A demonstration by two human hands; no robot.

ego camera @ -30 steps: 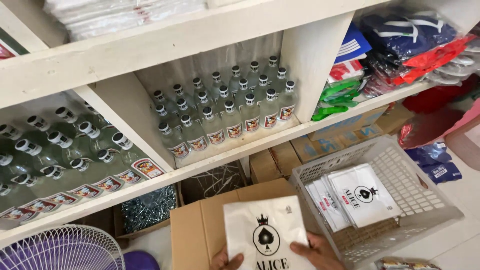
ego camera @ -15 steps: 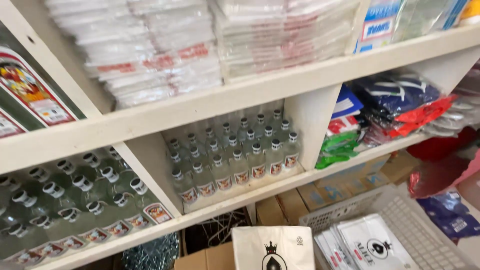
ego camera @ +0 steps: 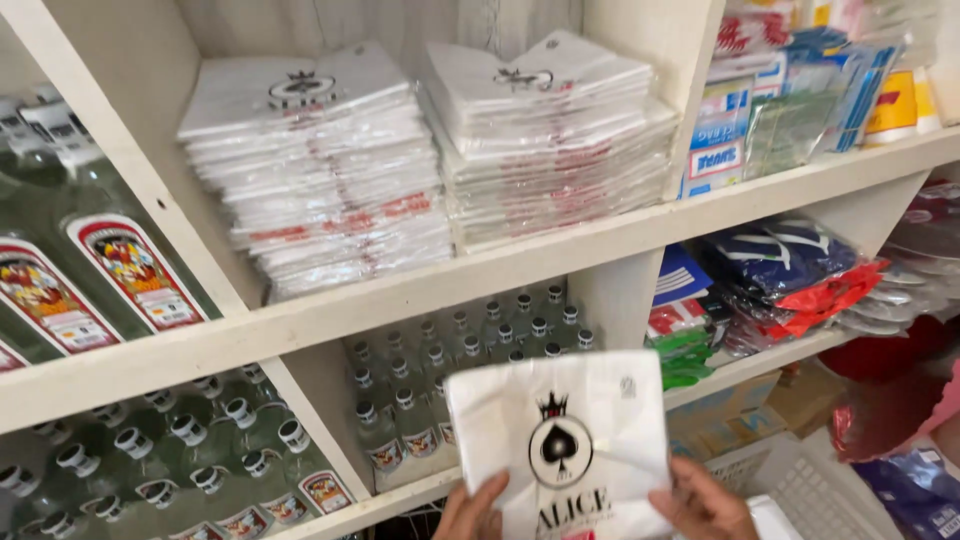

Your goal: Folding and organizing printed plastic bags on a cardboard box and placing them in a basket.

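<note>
I hold a flat white packet (ego camera: 560, 440) with a black spade-and-crown print, lifted in front of the lower shelf. My left hand (ego camera: 472, 512) grips its lower left edge and my right hand (ego camera: 704, 505) its lower right edge. Above, in the upper shelf compartment, lie two tall stacks of the same white packets: a left stack (ego camera: 315, 170) and a right stack (ego camera: 550, 135). Behind the held packet stand several small clear bottles (ego camera: 440, 360) with white caps.
Large clear bottles with red labels (ego camera: 95, 260) fill the left compartments. Packaged goods in blue, red and green (ego camera: 770, 270) sit on the right shelves, with more bagged items (ego camera: 790, 100) above. A white plastic basket (ego camera: 820, 490) and cardboard boxes (ego camera: 730, 410) are at the bottom right.
My view has tilted upward from the basket and boxes to the upper shelf with the packet stacks. The held packet has risen with both hands still on it.
</note>
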